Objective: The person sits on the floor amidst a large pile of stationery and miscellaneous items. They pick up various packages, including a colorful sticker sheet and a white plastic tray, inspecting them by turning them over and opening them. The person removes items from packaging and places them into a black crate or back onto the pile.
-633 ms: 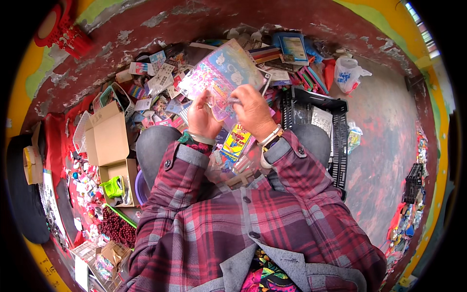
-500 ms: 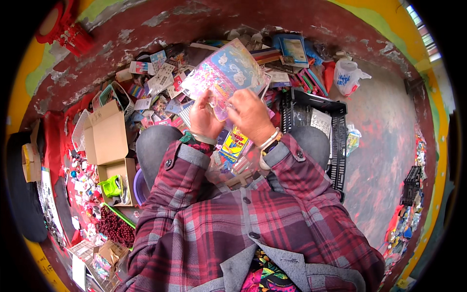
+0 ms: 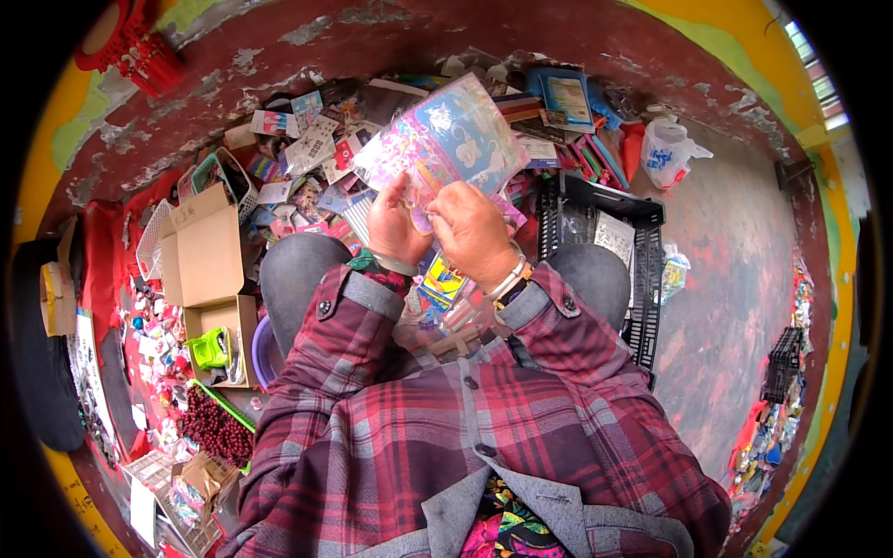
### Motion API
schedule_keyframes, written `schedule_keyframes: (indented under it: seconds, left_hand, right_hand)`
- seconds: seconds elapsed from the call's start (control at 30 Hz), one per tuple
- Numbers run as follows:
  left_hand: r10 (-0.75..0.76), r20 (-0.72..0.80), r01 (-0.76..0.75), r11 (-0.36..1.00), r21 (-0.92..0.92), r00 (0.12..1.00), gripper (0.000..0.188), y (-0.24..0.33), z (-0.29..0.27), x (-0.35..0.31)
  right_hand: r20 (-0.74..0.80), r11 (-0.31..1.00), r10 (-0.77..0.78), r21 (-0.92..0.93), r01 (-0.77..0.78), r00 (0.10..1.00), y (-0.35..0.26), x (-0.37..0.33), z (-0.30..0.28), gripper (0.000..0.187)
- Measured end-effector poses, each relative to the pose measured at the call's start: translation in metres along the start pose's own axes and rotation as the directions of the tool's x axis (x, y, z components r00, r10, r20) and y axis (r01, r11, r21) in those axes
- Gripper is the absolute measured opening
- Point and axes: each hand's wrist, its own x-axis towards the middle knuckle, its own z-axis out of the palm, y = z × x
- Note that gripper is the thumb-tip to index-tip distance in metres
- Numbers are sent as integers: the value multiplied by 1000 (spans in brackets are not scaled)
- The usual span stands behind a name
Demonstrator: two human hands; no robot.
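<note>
Pack [image 3: 470, 135], pink/blue print w/ clear film, is up off the floor [image 3: 716, 298], in front of the body, tilted w/ its far corner toward the wall [image 3: 400, 37]. Near end sits btwn the two hands.

Handling (my guess): v. light, thin, bendy; film prob. slick & glary, creases or tears easily. Best hold = flat pinch on the near edge or a long side, thumb on top, fingers spread under; a one-corner grip would let it flop.

L hand [image 3: 396, 225]: fingers half curled, thumb up along pack's near-left edge, apparently holding it; fingers behind pack not visible. R hand [image 3: 473, 231]: fingers bent in, almost a fist, thumb & index pinching at pack's near edge; tips partly hidden, can't tell how much film is nipped.

Below the hands: yellow packet [image 3: 445, 284] amid other packs. To the R: black crate [image 3: 645, 307] w/ printed sheets inside its walls; beyond its far-R corner, white bag [image 3: 666, 153]. To the L: card box [image 3: 205, 246], lid up, green thing [image 3: 210, 348] within the near part; purple basin [image 3: 265, 353] beside its R edge. Nr floor's far edge, by the wall: loose cards & a blue frame [image 3: 569, 102].
</note>
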Motion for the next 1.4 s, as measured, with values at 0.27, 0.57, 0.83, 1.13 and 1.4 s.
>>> schedule_keyframes:
  seconds: [0.27, 0.57, 0.83, 1.13, 1.4]
  left_hand:
    - [-50, 141, 59, 997, -57, 989, 32, 5, -11, 2]
    - [-19, -76, 23, 998, 51, 997, 23, 2, -1, -1]
    - [-59, -92, 64, 997, 52, 994, 21, -2, 0, 1]
    - [-159, -92, 163, 986, 40, 983, 19, 2, -5, -2]
    - [-320, -62, 325, 935, 138, 945, 20, 4, -13, 2]
  right_hand:
    - [-26, 1000, 11, 18, -10, 1000, 4, 5, -6, 6]
    - [133, 979, -47, 202, 19, 990, 10, 5, -7, 6]
    - [24, 997, -62, 50, 61, 998, 7, 5, -5, 9]
    - [207, 987, -115, 132, 88, 972, 12, 7, -9, 7]
    - [373, 961, -213, 248, 125, 903, 27, 9, -20, 6]
